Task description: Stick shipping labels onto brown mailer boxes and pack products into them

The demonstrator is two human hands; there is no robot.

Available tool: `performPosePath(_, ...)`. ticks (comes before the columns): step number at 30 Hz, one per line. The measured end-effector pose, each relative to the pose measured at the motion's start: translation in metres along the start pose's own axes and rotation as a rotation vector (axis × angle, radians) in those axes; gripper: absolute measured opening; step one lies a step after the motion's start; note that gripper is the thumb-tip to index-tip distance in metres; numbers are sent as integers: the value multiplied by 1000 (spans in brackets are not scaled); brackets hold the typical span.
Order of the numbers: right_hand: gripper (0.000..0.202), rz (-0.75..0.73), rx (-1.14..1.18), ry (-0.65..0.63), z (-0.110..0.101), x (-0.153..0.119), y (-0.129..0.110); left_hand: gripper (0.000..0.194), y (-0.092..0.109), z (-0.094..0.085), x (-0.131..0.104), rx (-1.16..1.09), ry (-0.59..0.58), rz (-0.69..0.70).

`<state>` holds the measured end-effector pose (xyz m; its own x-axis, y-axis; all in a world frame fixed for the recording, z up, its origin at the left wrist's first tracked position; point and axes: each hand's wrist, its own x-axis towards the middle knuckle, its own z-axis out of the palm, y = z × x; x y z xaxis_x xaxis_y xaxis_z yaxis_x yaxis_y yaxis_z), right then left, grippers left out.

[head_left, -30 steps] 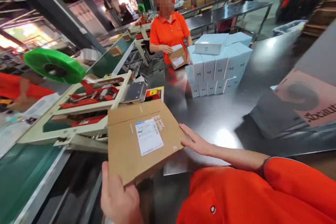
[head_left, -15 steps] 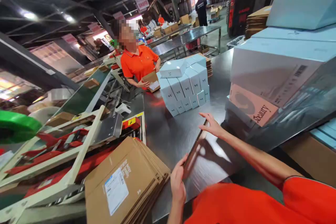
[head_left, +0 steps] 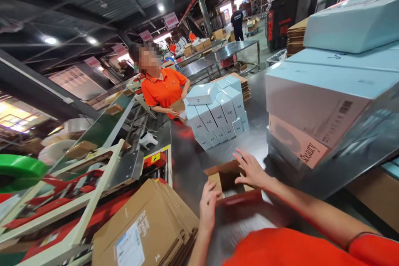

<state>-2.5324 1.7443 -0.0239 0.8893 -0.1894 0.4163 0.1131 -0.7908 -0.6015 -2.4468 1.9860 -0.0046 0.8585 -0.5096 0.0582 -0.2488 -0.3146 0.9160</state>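
An opened-out brown cardboard box (head_left: 230,179) stands on the metal table close to my body, its hollow inside showing. At the box's left side is my left hand (head_left: 208,203), fingers bent around the edge of the cardboard. My right hand (head_left: 252,169) is at the far right corner, its fingers spread against the box. Beyond the box rises a stack of light blue boxes (head_left: 216,112). A pile of flat brown cartons (head_left: 149,224), with a white label on top, lies to the left of my left hand.
Large light blue boxes (head_left: 314,95) are piled at the right. Across the metal table (head_left: 187,162), a person in an orange shirt (head_left: 163,91) holds a brown carton. A roller conveyor and red machine parts (head_left: 71,187) run along the left, near a green tape roll (head_left: 21,172).
The flat, edge-on carton between my hands has opened into a hollow box. My right hand has spread its fingers, and the view has tilted up slightly.
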Motion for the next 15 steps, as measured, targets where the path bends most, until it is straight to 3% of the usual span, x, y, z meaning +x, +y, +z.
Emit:
performPosePath(2,85,-76,-19,3,1,13,13,41,-4,-2,-15,86,-82,-42)
performPosePath(5,56,-164,83,-68,-6,26,20,29,-5,6,-10,149,106,-117)
performPosePath(8,41,-139,213,-133,-22,30,19,59,-10,20,13,188,288,-259)
performPosePath(10,41,-72,302,-165,-34,26,15,80,-16,26,23,214,273,-319)
performPosePath(15,41,92,254,-295,-43,-15,2,106,-16,19,18,364,221,-161)
